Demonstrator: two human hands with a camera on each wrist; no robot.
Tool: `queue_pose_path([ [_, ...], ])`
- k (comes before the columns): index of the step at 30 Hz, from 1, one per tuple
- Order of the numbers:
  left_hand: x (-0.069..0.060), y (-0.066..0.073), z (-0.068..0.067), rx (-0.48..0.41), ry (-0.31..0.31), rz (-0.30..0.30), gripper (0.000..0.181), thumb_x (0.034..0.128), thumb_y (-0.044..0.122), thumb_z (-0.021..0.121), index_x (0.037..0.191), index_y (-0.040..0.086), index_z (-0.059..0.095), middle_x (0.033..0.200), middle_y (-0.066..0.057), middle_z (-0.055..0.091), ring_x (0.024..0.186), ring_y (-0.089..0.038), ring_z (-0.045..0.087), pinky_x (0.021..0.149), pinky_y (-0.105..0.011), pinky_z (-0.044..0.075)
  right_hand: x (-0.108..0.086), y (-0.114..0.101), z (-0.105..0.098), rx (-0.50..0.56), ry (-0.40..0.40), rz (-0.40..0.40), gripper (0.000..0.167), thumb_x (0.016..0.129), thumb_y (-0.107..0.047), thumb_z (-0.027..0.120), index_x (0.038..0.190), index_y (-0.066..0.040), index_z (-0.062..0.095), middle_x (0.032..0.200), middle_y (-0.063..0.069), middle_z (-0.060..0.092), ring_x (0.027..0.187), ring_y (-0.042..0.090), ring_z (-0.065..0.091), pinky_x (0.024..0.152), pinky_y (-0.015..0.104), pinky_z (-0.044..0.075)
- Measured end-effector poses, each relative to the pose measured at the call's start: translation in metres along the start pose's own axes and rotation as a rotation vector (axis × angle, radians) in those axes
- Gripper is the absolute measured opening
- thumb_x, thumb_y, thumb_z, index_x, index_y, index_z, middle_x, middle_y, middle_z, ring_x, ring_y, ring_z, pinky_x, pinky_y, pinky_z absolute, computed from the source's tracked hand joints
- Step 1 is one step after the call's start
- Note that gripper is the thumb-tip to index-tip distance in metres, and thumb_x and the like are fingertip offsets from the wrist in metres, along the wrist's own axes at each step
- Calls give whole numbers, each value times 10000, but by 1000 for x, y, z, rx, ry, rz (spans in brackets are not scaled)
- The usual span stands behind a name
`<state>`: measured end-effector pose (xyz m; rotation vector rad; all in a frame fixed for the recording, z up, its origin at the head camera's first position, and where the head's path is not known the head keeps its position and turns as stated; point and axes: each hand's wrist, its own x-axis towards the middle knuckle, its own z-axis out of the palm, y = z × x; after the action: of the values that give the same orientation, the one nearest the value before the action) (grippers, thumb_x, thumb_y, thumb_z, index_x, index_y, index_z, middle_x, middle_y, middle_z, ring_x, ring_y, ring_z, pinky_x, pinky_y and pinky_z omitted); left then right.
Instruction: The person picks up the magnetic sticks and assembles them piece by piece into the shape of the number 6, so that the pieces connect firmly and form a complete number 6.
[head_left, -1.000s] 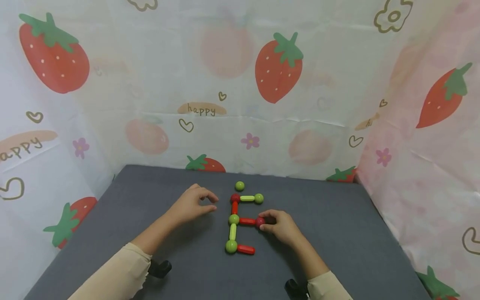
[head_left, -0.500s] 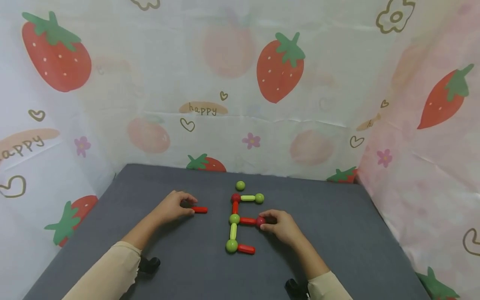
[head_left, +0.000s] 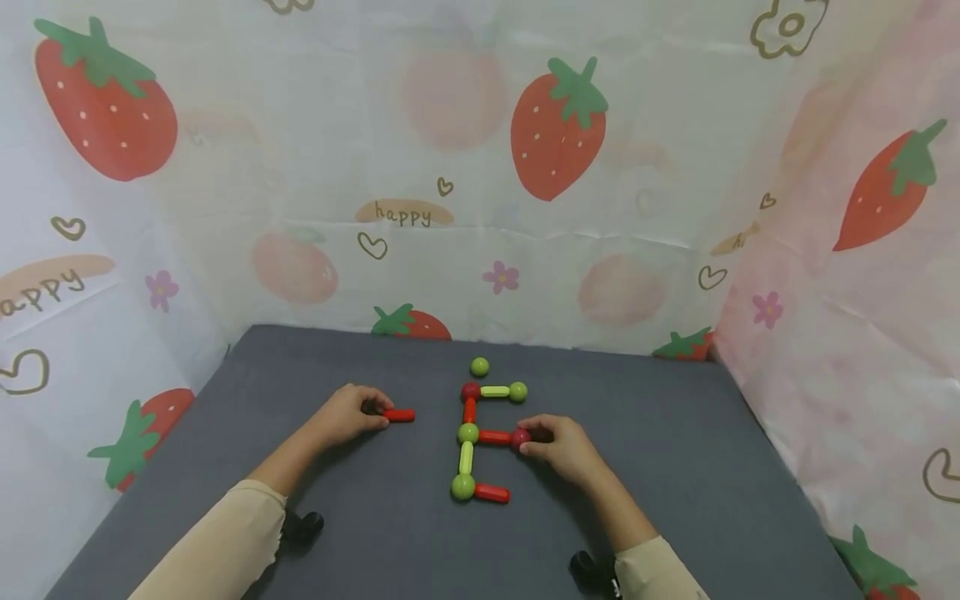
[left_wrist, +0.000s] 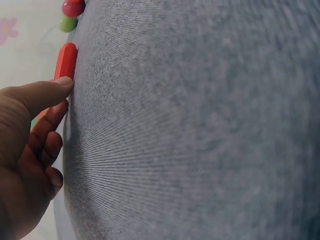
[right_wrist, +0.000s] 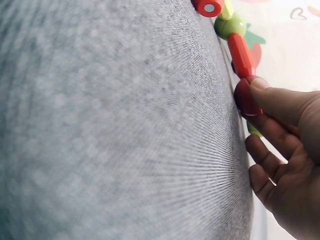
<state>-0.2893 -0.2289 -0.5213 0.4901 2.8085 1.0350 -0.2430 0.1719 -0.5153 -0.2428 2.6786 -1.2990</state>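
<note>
My left hand pinches one end of a loose red magnetic rod between thumb and finger, low over the table left of a joined figure. In the left wrist view the red rod points away from the thumb. With thumb and fingers my right hand holds a dark red ball. That ball touches the right end of a red rod, which meets a green ball in the middle of the figure. In the right wrist view the dark red ball is partly hidden by the thumb.
The figure also has a red ball at the back with a yellow-green rod and a green ball, plus a front green ball with a red rod. A separate green ball lies behind it on the grey table.
My left hand has drawn back to the left, away from the figure, and a red rod now shows at its fingertips. My right hand has stayed on the dark red ball.
</note>
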Motion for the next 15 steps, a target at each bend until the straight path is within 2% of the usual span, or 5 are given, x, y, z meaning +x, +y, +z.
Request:
queue_pose_path([
  [5,0,4,0,-7,11,-1,182,910,203,793,1084,155,769,979,29,731,829,-119,601,762,-349,490,0,-1,-2,7,-2,7,331,888,-193,816,1212,-199,749,1157,-28,728,1062,160,645,904,410,529],
  [11,-2,11,2,-18,8,41,167,916,202,789,1076,160,769,980,34,741,836,-107,622,768,-328,501,-1,-1,-1,3,8,14,316,882,-192,820,1190,-222,756,1152,-36,729,1061,151,646,917,413,527],
  [15,-5,19,1,-47,-9,52,175,915,192,791,1082,146,765,990,18,744,811,-118,625,710,-320,513,-1,-1,0,-6,9,15,314,882,-198,820,1189,-217,757,1152,-31,730,1060,152,647,918,418,526],
])
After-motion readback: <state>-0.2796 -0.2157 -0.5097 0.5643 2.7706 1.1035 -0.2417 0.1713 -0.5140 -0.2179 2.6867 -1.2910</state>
